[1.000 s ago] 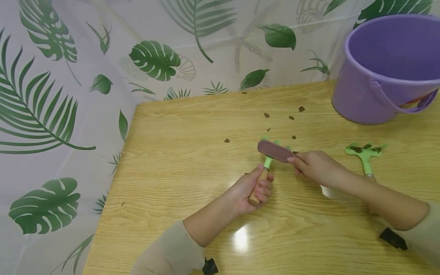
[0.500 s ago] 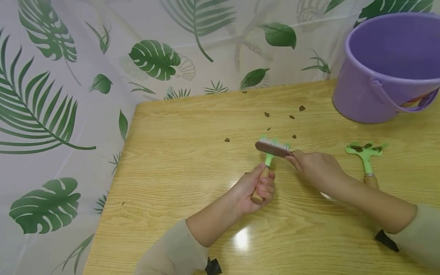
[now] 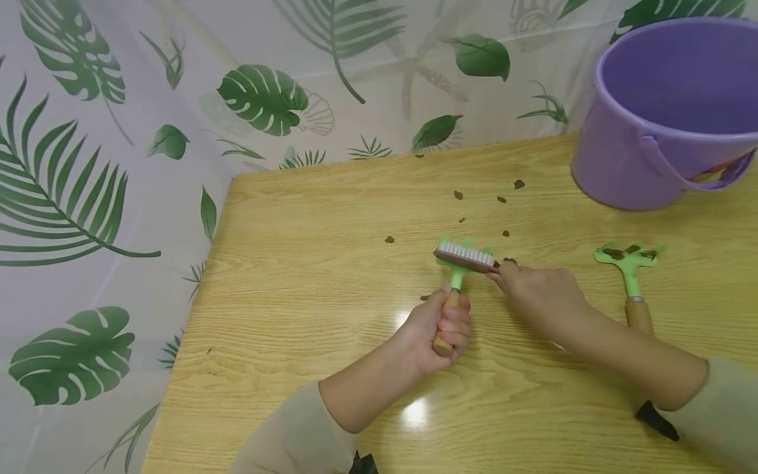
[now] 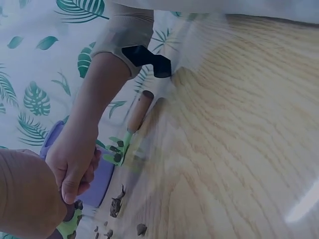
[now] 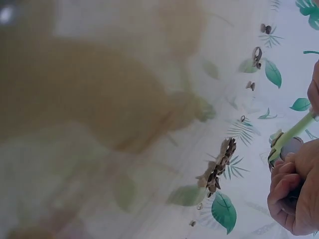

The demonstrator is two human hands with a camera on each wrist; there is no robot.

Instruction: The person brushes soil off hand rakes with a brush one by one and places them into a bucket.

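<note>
In the head view my left hand (image 3: 441, 332) grips the wooden handle of a small green hand rake (image 3: 456, 279), its head pointing away from me. My right hand (image 3: 547, 299) holds a brush (image 3: 466, 257) with a brown back and white bristles by its handle. The brush lies across the rake head, bristles facing away, so only the tips of the tines show beyond it. The right wrist view shows the right hand's curled fingers near the rake's green neck (image 5: 296, 127). Below them, brown bits (image 5: 219, 168) lie heaped on the table.
A second green rake (image 3: 631, 276) with brown bits on its head lies at the right, partly behind my right forearm. A purple bucket (image 3: 622, 158) stands at the back right. Several brown crumbs (image 3: 518, 184) dot the wooden table (image 3: 284, 263). A leaf-print sheet (image 3: 367, 79) hangs behind.
The brush has tilted: its brown back faced up before, and now its white bristles show. Brush and right hand have shifted slightly left. The left hand keeps its grip on the rake.
</note>
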